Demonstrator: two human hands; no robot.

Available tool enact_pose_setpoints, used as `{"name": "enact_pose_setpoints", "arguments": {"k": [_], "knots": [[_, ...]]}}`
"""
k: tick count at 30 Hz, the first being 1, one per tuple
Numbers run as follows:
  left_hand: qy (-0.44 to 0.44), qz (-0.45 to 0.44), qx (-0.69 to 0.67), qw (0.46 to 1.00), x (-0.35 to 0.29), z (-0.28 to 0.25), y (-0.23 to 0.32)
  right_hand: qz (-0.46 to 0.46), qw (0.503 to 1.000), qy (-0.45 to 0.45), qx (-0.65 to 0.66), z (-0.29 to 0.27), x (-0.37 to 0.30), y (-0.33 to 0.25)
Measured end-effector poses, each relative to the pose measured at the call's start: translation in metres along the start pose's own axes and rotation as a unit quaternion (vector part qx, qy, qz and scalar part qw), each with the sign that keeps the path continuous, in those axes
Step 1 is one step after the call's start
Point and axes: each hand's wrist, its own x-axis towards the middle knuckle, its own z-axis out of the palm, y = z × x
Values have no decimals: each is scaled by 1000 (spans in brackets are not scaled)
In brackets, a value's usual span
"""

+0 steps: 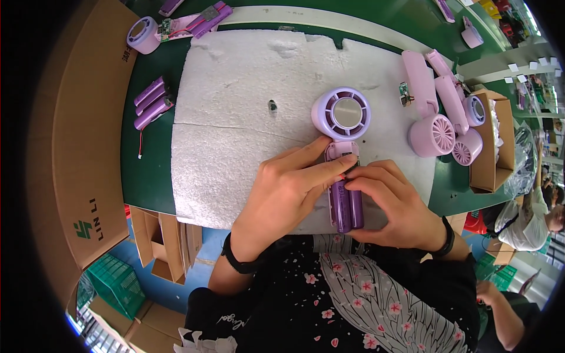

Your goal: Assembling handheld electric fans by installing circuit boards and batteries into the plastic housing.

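Note:
A lilac handheld fan lies on the white foam sheet, its round head away from me and its handle opened toward me. Purple battery cells rest side by side in the handle. My left hand is closed on the upper handle, index finger and thumb pressed near the small circuit board just below the head. My right hand curls round the battery cells from the right, its fingertips meeting the left ones. What the fingertips pinch is mostly hidden; a bit of red shows there.
Left of the foam lies a purple battery pack with a lead. Another opened fan is at the back left. Pink fan housings lie at the right beside a small carton. A tall cardboard box walls the left side.

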Motion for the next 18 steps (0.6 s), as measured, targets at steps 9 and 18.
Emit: {"name": "enact_pose_setpoints", "arguments": {"k": [9, 18], "knots": [[-19, -3, -31, 999, 1, -3, -1, 6, 999, 20, -45, -1, -7, -15], [-16, -2, -36, 999, 1, -2, 3, 19, 998, 24, -59, 0, -9, -17]]}}
